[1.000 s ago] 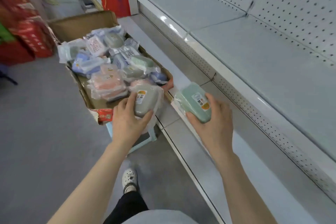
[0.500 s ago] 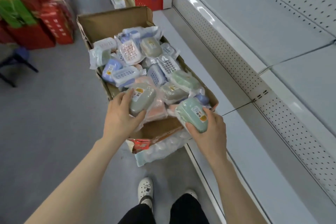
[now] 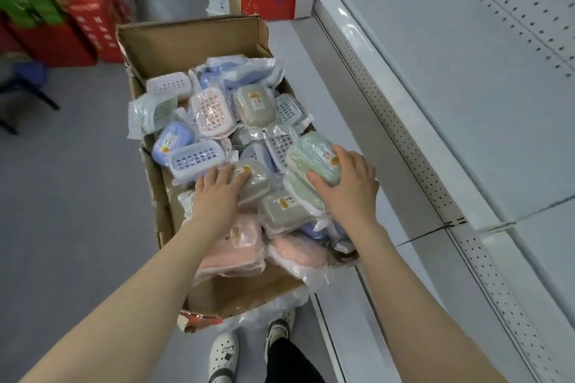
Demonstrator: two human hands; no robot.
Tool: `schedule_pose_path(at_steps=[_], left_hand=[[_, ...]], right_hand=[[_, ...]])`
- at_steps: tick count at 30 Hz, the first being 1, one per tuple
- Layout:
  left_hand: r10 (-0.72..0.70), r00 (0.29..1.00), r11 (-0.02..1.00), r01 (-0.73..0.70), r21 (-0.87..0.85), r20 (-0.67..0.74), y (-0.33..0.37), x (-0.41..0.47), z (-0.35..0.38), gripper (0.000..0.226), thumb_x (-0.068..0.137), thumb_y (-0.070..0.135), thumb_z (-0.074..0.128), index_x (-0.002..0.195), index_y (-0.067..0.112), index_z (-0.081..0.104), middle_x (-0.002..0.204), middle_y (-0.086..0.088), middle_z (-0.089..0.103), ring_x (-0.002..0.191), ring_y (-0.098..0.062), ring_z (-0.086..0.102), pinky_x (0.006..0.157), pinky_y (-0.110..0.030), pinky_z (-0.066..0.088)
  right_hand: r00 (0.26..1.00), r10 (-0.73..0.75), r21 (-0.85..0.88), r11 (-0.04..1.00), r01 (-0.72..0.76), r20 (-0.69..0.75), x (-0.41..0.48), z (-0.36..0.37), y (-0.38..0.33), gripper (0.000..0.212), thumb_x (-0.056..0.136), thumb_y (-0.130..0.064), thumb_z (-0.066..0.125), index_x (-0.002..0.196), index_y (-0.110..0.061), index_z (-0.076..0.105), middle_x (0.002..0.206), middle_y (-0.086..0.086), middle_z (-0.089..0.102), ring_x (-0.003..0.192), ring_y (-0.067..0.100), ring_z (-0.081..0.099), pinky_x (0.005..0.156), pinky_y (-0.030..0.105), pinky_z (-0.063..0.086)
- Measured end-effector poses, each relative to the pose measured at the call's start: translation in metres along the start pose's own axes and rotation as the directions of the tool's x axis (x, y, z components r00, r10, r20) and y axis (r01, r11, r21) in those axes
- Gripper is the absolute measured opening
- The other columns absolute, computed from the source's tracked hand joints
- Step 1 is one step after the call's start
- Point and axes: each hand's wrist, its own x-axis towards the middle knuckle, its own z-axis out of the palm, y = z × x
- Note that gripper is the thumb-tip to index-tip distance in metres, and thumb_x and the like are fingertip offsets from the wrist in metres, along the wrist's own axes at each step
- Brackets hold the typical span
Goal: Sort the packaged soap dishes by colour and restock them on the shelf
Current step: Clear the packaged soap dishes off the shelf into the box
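A cardboard box (image 3: pixel 186 47) stands just left of the white shelf (image 3: pixel 385 93). It is heaped with packaged soap dishes (image 3: pixel 214 112) in clear wrap. Blue ones lie toward the box's far and left sides and pink ones at its near end. Grey and green ones lie in the middle and along its right side. The left hand (image 3: pixel 217 196) is over the middle of the box, fingers curled round the left end of a grey dish (image 3: pixel 259 179) that lies on the heap. The right hand (image 3: pixel 348 186) is by the box's right wall, closed round a mint-green dish (image 3: pixel 311 152) at the top of the heap, thumb on its near side.
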Motion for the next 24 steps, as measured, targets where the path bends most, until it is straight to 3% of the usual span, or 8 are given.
schedule_pose_path(at_steps=[5, 10, 14, 17, 20, 24], left_hand=[[0.039, 0.995, 0.998, -0.044, 0.053, 0.092, -0.005, 0.004, -0.010, 0.068, 0.090, 0.033, 0.051, 0.151, 0.035, 0.021, 0.160, 0.000, 0.011, 0.147, -0.032, 0.005, 0.119, -0.047, 0.010], [0.032, 0.988, 0.996, -0.045, 0.083, 0.148, -0.008, 0.007, -0.008, 0.067, 0.095, 0.030, 0.048, 0.151, 0.040, 0.013, 0.162, 0.004, 0.001, 0.149, -0.030, -0.004, 0.120, -0.043, 0.011], [0.061, 0.993, 0.994, -0.070, 0.079, 0.101, -0.017, 0.007, 0.001, 0.067, 0.095, 0.025, 0.051, 0.150, 0.041, 0.017, 0.162, 0.002, 0.007, 0.148, -0.032, 0.001, 0.120, -0.043, 0.010], [0.097, 0.992, 0.993, -0.102, 0.065, 0.075, -0.020, 0.007, -0.002, 0.060, 0.094, 0.028, 0.051, 0.149, 0.037, 0.028, 0.159, -0.002, 0.020, 0.146, -0.034, 0.013, 0.119, -0.047, 0.014], [0.151, 0.988, 0.988, -0.151, 0.043, -0.007, -0.019, 0.004, -0.015, 0.055, 0.089, 0.019, 0.062, 0.141, 0.026, 0.046, 0.148, -0.008, 0.042, 0.139, -0.035, 0.033, 0.115, -0.049, 0.024], [0.258, 0.957, 0.966, -0.254, 0.043, -0.130, -0.011, -0.008, -0.040, 0.048, 0.085, 0.015, 0.066, 0.132, 0.015, 0.056, 0.127, -0.011, 0.061, 0.120, -0.034, 0.053, 0.106, -0.046, 0.039]], right_hand=[[0.957, -0.215, 0.001, 0.976, 0.219, 0.194, 0.085, 0.049, -0.011, 0.070, 0.081, -0.051, 0.066, 0.142, -0.034, 0.038, 0.142, -0.001, 0.041, 0.130, 0.027, 0.032, 0.104, 0.045, 0.036], [0.850, -0.257, -0.066, 0.945, 0.321, 0.460, 0.112, 0.092, -0.009, 0.068, 0.091, -0.041, 0.059, 0.150, -0.036, 0.025, 0.163, -0.003, 0.012, 0.149, 0.026, 0.003, 0.119, 0.049, 0.018], [0.840, -0.252, -0.146, 0.921, 0.360, 0.481, 0.113, 0.092, -0.011, 0.069, 0.093, -0.046, 0.053, 0.152, -0.035, 0.020, 0.164, 0.000, 0.008, 0.150, 0.029, 0.001, 0.118, 0.051, 0.017], [0.844, -0.270, -0.181, 0.903, 0.389, 0.464, 0.108, 0.079, -0.014, 0.066, 0.093, -0.048, 0.051, 0.151, -0.031, 0.024, 0.162, 0.002, 0.015, 0.147, 0.030, 0.012, 0.116, 0.052, 0.022], [0.860, -0.321, -0.180, 0.892, 0.415, 0.396, 0.093, 0.054, -0.016, 0.061, 0.094, -0.045, 0.051, 0.148, -0.025, 0.032, 0.155, 0.005, 0.029, 0.139, 0.029, 0.029, 0.111, 0.047, 0.030], [0.876, -0.322, -0.124, 0.914, 0.387, 0.360, 0.051, 0.012, -0.019, 0.061, 0.097, -0.041, 0.050, 0.150, -0.019, 0.030, 0.154, 0.010, 0.032, 0.137, 0.029, 0.034, 0.112, 0.040, 0.030]])
